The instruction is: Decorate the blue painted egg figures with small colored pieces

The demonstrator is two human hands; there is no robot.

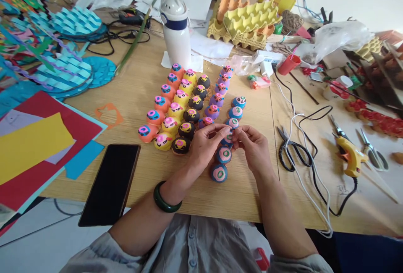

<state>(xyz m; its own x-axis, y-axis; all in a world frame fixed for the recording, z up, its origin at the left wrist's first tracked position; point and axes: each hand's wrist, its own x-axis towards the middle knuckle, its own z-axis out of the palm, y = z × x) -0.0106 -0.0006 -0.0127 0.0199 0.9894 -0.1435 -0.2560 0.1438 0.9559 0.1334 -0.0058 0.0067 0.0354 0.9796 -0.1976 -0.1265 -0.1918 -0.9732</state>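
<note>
A strip of blue egg-carton cups (pixel 221 173) with pink patches and green rings runs away from me on the wooden table. Over its middle, my left hand (pixel 206 140) pinches thumb and forefinger together. Opposite it, my right hand (pixel 252 143) is pinched as well, its fingertips close to the left ones. Anything between the fingertips is too small to make out. Left of the strip stand rows of painted cups: purple (pixel 212 111), black (pixel 191 115), yellow (pixel 170 124) and orange (pixel 148 132), with coloured pieces on their tops. My fingers partly cover one blue cup.
A phone (pixel 110 185) and coloured paper sheets (pixel 34 151) lie at left. Behind the rows stands a white bottle (pixel 177 40), with yellow egg trays (pixel 250 21) farther back. Black scissors (pixel 294 149), cables and a yellow glue gun (pixel 352 155) lie at right.
</note>
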